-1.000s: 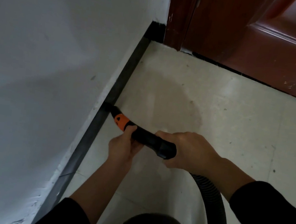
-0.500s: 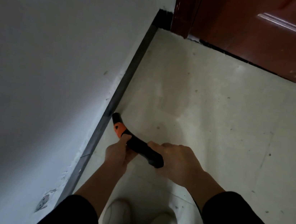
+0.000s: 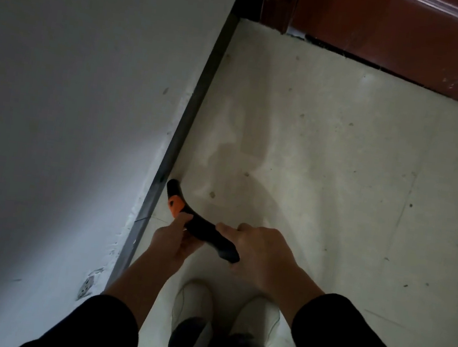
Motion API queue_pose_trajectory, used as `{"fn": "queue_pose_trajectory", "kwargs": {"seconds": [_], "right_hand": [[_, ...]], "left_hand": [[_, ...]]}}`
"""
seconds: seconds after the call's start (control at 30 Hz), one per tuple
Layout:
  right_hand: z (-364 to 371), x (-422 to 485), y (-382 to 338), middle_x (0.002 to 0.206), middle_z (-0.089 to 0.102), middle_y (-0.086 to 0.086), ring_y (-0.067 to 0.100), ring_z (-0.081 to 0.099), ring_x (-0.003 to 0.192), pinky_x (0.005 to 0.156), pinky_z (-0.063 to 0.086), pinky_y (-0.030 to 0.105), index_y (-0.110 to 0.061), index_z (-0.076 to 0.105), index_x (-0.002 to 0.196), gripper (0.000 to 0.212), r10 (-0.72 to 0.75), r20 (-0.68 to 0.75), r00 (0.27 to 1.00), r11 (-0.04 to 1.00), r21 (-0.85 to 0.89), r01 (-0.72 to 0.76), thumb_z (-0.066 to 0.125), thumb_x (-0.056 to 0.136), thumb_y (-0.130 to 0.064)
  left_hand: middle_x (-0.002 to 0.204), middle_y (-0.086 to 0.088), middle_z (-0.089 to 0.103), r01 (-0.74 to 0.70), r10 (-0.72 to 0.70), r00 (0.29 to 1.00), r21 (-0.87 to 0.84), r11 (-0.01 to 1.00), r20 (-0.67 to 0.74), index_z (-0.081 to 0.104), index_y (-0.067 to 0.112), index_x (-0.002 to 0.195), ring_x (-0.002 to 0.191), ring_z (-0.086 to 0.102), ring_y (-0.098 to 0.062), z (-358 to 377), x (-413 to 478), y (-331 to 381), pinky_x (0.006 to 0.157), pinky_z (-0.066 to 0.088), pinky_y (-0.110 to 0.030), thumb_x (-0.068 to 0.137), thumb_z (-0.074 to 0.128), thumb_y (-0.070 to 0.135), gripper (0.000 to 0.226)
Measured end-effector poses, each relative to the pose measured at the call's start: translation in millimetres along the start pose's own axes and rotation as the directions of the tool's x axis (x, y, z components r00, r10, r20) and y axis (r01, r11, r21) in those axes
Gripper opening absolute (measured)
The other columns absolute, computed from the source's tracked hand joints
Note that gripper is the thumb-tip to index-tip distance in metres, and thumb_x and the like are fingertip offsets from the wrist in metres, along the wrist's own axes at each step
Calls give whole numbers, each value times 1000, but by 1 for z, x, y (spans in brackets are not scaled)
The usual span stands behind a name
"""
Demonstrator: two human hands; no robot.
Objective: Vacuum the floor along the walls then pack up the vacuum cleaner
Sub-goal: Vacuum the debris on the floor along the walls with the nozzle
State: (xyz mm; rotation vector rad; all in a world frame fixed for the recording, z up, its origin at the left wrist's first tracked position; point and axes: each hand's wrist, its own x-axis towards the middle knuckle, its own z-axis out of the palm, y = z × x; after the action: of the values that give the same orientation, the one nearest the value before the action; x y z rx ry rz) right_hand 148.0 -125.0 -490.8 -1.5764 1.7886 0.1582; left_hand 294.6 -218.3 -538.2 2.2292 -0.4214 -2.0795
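The left hand (image 3: 175,239) curls around the front of the vacuum nozzle (image 3: 205,230), thumb on top just behind its orange band (image 3: 175,204). The right hand (image 3: 263,253) grips the nozzle's rear end, fingers wrapped over it. Both arms wear black sleeves (image 3: 346,334). The nozzle is black and bent. Its tip points down at the floor (image 3: 338,173), just beside the dark baseboard (image 3: 190,116); whether it touches the floor cannot be told. Two white shoes (image 3: 193,299) stand below the hands on pale, speckled tiles. A white wall (image 3: 72,94) rises on the left, its paint chipped near the bottom. A reddish-brown door (image 3: 400,35) closes the far corner.
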Motion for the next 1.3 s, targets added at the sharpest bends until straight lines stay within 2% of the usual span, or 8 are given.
{"fn": "queue_pose_trajectory", "kwargs": {"seconds": [0.23,0.37,0.47,0.6,0.73,0.9,1.17,1.3], "right_hand": [[-7,-26,14,103,58,2,25,62,81,65,47,29,-35,26,145,55,151,-37,988,989,16,-150,48,95,-41],[-18,-46,22,101,59,2,23,62,80,66,46,27,-33,26,146,56,231,-48,972,973,19,-230,48,94,-40],[-19,-57,20,101,58,3,24,62,83,63,42,27,-32,25,146,59,273,-21,962,962,19,-273,50,93,-38],[-27,-73,14,100,59,0,21,59,78,64,44,27,-34,26,144,60,334,-27,942,940,87,-330,54,91,-41],[-54,-92,7,93,61,-4,19,62,77,68,52,29,-41,32,135,56,402,-93,911,905,193,-380,57,86,-46],[-94,-105,1,80,60,-7,17,60,69,65,52,30,-42,39,119,51,502,-141,854,828,364,-427,65,75,-44],[-130,-121,-16,75,61,-5,17,60,64,63,54,35,-35,42,106,45,512,-166,843,758,548,-353,68,70,-38],[-148,-140,-15,75,63,-6,10,60,64,65,55,35,-36,48,103,42,513,-145,846,634,728,-260,72,69,-29]], "left_hand": [[108,-24,64,33,-36,990,28,999,136,50,-11,124,94,66,-32,37,-14,6,77,55,-37,95,57,11,36],[115,-25,63,42,-55,984,80,996,169,49,-12,126,93,66,-31,65,-20,2,67,57,-35,96,57,14,41],[106,-23,64,55,-74,986,131,990,146,49,-12,127,88,67,-31,70,-27,-3,56,59,-33,95,58,14,42],[108,-25,65,69,-95,984,168,983,153,49,-11,127,93,68,-33,71,-48,2,62,59,-35,95,60,14,42],[110,-24,66,19,-58,980,200,980,193,51,-11,124,89,69,-30,83,-83,27,65,60,-34,94,62,16,42],[102,-21,68,-115,51,968,251,961,248,55,-7,114,93,69,-29,105,-129,67,70,58,-35,93,63,15,31],[104,-14,70,-250,161,946,319,914,282,59,3,114,94,70,-24,113,-182,93,67,58,-32,91,66,23,31],[101,-12,69,-310,208,928,330,892,310,62,6,103,90,69,-23,127,-213,97,62,57,-28,91,65,24,22]]}}
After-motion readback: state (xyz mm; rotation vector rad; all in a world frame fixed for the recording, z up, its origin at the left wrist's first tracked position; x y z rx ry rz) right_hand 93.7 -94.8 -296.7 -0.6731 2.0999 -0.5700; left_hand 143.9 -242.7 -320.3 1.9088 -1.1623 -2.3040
